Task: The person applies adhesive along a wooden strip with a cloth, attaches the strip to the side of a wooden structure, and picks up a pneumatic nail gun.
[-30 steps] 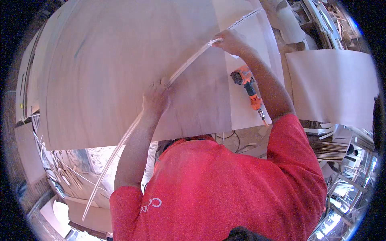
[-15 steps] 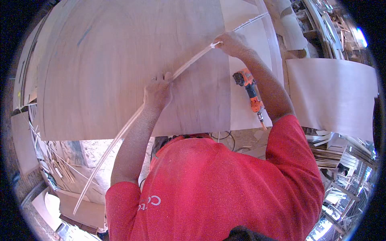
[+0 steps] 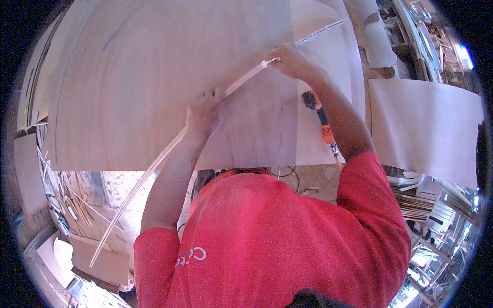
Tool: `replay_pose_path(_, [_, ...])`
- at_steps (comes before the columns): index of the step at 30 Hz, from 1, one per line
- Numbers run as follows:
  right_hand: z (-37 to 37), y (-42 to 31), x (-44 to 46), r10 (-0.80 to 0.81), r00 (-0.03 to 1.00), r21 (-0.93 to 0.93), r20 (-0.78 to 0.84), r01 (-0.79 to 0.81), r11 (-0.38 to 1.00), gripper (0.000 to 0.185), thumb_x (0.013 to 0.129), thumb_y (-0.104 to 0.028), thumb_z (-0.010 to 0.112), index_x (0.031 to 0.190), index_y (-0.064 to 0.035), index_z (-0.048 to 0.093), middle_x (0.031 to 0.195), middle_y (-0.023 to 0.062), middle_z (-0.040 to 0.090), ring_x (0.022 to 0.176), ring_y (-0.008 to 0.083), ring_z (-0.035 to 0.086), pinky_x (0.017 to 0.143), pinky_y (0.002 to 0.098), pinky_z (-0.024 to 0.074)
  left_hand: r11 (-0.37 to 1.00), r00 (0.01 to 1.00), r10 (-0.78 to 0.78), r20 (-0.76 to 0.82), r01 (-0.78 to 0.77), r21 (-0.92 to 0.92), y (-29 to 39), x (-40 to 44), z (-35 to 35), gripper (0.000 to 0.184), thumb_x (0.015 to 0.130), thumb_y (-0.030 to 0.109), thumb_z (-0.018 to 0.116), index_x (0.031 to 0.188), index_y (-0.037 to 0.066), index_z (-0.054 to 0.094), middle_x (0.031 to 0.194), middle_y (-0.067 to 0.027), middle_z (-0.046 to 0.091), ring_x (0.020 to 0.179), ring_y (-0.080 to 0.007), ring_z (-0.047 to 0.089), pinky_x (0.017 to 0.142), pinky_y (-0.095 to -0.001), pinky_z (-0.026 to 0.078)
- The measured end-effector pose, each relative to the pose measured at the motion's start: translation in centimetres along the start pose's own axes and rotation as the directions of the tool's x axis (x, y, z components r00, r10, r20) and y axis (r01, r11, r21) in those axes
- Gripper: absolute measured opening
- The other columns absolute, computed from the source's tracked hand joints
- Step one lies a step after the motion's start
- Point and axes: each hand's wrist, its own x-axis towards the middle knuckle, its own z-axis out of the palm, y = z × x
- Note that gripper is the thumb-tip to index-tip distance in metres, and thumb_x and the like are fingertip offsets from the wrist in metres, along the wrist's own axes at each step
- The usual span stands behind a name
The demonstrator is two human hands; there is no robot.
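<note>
A long thin bundle of pale strips (image 3: 138,185) runs diagonally over a large wooden sheet (image 3: 128,102) and hangs past its front edge. My left hand (image 3: 205,110) is closed around the bundle near its middle. Higher up and to the right, my right hand (image 3: 288,60) pinches the bundle beside a white tie or torn bit (image 3: 267,63). Beyond that hand the strips reach toward the sheet's right side. An orange and black air tool (image 3: 323,123) lies on the lighter part of the surface, partly behind my right forearm.
A curved pale sheet (image 3: 423,123) stands at the right, above stacked thin boards (image 3: 418,203). Loose strips and offcuts (image 3: 74,205) lie at the lower left. A dark hose (image 3: 292,177) shows beyond the front edge of the sheet.
My right hand has shifted slightly down with the strips still held. My right forearm now covers more of the orange tool. The view has moved a little.
</note>
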Motion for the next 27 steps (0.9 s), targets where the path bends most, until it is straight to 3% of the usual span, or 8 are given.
replay_pose_path(2, [-0.3, -1.0, -0.8, -0.077, 0.996, 0.091, -0.048, 0.081, 0.993, 0.024, 0.091, -0.026, 0.072, 0.109, -0.0128, 0.078, 0.106, 0.0159, 0.074, 0.1, 0.0335, 0.07, 0.088, 0.0455, 0.0539, 1.0, 1.0, 0.012, -0.011, -0.012, 0.006, -0.2, -0.1, -0.1, 0.031, 0.098, 0.03, 0.061, 0.12, 0.009, 0.058, 0.113, -0.0155, 0.066, 0.103, -0.0361, 0.07, 0.079, -0.0488, 0.061])
replay_pose_path(5, [-0.8, -1.6, -1.2, -0.057, 0.998, 0.228, 0.015, 0.052, 0.972, 0.025, 0.09, -0.026, 0.073, 0.108, -0.0085, 0.078, 0.106, 0.015, 0.075, 0.1, 0.0313, 0.07, 0.089, 0.0435, 0.0535, 0.999, 0.999, -0.001, -0.033, -0.001, -0.037, -0.5, -0.2, 0.1, 0.031, 0.098, 0.031, 0.06, 0.119, 0.009, 0.059, 0.107, -0.0152, 0.068, 0.099, -0.0361, 0.071, 0.077, -0.0484, 0.061])
replay_pose_path(7, [-0.9, -0.6, -1.6, -0.09, 0.996, 0.308, -0.01, 0.089, 0.947, 0.027, 0.09, -0.026, 0.074, 0.109, -0.0065, 0.077, 0.105, 0.0146, 0.075, 0.099, 0.0294, 0.07, 0.089, 0.0426, 0.0533, 0.999, 0.982, 0.052, -0.181, -0.054, -0.006, -0.5, -0.4, 0.4, 0.022, 0.093, 0.027, 0.064, 0.108, 0.011, 0.058, 0.099, -0.0108, 0.067, 0.094, -0.029, 0.072, 0.075, -0.0399, 0.062])
replay_pose_path(9, [-1.0, 0.5, -2.0, -0.12, 0.992, 0.387, -0.034, 0.124, 0.914, 0.029, 0.09, -0.026, 0.075, 0.109, -0.0044, 0.077, 0.104, 0.0141, 0.076, 0.097, 0.0275, 0.07, 0.089, 0.0418, 0.0531, 0.999, 0.99, 0.034, -0.134, -0.033, 0.009, -0.4, -0.3, 0.4, 0.021, 0.093, 0.027, 0.064, 0.107, 0.012, 0.058, 0.1, -0.0106, 0.066, 0.095, -0.0294, 0.072, 0.075, -0.0402, 0.063])
replay_pose_path(11, [-1.0, 1.3, -2.2, 0.116, 0.993, 0.418, 0.004, -0.106, 0.902, 0.032, 0.09, -0.027, 0.076, 0.11, -0.0031, 0.076, 0.102, 0.0129, 0.075, 0.096, 0.0243, 0.069, 0.089, 0.0404, 0.0527, 0.999, 0.996, 0.026, -0.086, -0.024, 0.023, -0.4, -0.3, 0.3, 0.02, 0.093, 0.026, 0.065, 0.106, 0.012, 0.058, 0.101, -0.0104, 0.066, 0.095, -0.0298, 0.072, 0.075, -0.0404, 0.063])
replay_pose_path(14, [-0.2, 2.3, -1.7, 0.129, 0.991, 0.5, 0.045, -0.134, 0.856, 0.034, 0.089, -0.028, 0.076, 0.111, -0.0032, 0.076, 0.1, 0.0129, 0.075, 0.093, 0.0225, 0.069, 0.086, 0.0387, 0.0528, 0.999, 0.992, 0.027, -0.122, -0.023, 0.035, -0.4, -0.1, 0.9, 0.018, 0.092, 0.023, 0.065, 0.103, 0.012, 0.057, 0.102, -0.0104, 0.066, 0.094, -0.0304, 0.072, 0.073, -0.0415, 0.063])
replay_pose_path(24, [0.6, 0.2, -0.2, 0.161, 0.985, 0.463, 0.06, -0.17, 0.87, 0.036, 0.088, -0.032, 0.076, 0.109, -0.002, 0.077, 0.091, 0.01, 0.076, 0.084, 0.0192, 0.069, 0.08, 0.037, 0.0531, 0.997, 0.994, 0.023, -0.104, -0.015, 0.074, -0.5, -0.1, 0.5, 0.015, 0.09, 0.016, 0.064, 0.103, 0.011, 0.057, 0.101, -0.0104, 0.066, 0.095, -0.0308, 0.073, 0.068, -0.0442, 0.064])
replay_pose_path(27, [0.7, 1.2, -0.3, 0.217, 0.976, 0.385, -0.017, -0.194, 0.902, 0.036, 0.088, -0.032, 0.076, 0.108, -0.0012, 0.076, 0.089, 0.012, 0.076, 0.083, 0.0196, 0.069, 0.078, 0.0381, 0.0532, 0.998, 0.996, 0.015, -0.086, -0.01, 0.06, -0.5, -0.2, 0.8, 0.016, 0.091, 0.016, 0.064, 0.105, 0.011, 0.057, 0.103, -0.0107, 0.066, 0.097, -0.0315, 0.072, 0.07, -0.0447, 0.064])
